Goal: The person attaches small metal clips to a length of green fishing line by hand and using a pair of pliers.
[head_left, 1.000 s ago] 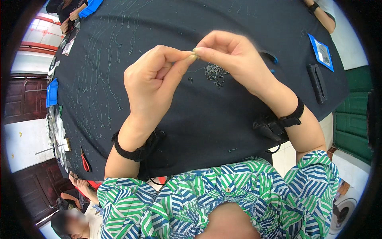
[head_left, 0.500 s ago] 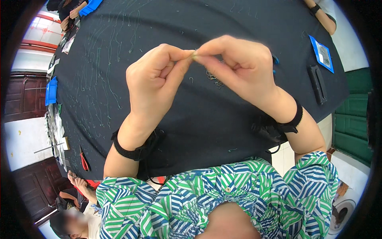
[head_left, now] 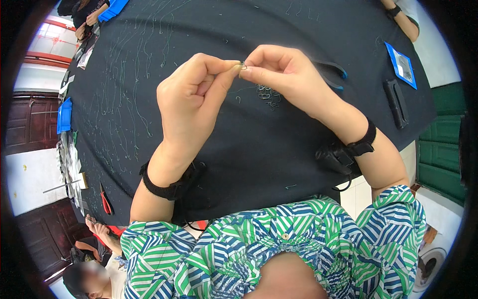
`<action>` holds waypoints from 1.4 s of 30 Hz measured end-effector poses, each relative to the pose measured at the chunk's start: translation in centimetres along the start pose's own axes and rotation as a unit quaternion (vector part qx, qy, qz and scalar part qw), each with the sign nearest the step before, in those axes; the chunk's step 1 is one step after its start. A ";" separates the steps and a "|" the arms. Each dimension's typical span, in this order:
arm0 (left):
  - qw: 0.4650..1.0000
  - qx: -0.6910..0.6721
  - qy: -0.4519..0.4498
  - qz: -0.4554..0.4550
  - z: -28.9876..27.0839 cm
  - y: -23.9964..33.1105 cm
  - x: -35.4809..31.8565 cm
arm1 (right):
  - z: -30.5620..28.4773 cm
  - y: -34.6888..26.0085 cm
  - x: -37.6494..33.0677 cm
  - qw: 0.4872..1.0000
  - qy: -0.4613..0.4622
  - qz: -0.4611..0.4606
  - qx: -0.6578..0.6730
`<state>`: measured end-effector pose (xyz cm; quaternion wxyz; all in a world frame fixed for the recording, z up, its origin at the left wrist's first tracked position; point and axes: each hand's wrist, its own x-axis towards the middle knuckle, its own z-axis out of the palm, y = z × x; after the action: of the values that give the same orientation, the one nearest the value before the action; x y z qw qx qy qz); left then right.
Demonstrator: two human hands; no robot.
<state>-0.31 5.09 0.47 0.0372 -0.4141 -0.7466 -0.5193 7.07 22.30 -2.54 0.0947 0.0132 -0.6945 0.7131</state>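
My left hand is closed in a pinch, thumb and forefinger on a small metal fish hook that shows partly at the fingertips. Touching it from the other side, my right hand pinches what looks like thin green fishing line at the hook; the fingertips hide most of it. A faint strand of green line hangs below the hands. Just under my right hand lies a small pile of silvery fish hooks. One loose hook rests to the left of that pile.
Many green line lengths lie across the black cloth at left. Blue-tipped pliers or tweezers, a blue packet and a black case are at right. Red-handled scissors sit near the left edge. Other people sit around the table.
My right hand has turned and its fingers have loosened a little, so the hook now shows between the fingertips. My left hand has hardly moved.
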 end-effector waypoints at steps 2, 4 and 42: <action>1.000 -0.007 0.009 -0.003 0.0 -0.3 0.0 | 0.2 -0.6 -0.5 0.999 0.001 0.001 -0.053; 1.000 -0.011 0.019 -0.013 0.0 -0.6 -0.1 | 0.0 -1.6 -0.9 0.977 -0.003 -0.037 -0.209; 0.812 -0.503 0.019 -0.297 -1.0 -1.4 0.1 | 1.8 -2.9 -2.6 0.919 -0.225 -0.058 -0.319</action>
<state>-1.70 4.19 -0.04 -0.3183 -0.1232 -0.4672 -0.8156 9.88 20.21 -0.03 -0.0233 0.1824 -0.8861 0.4254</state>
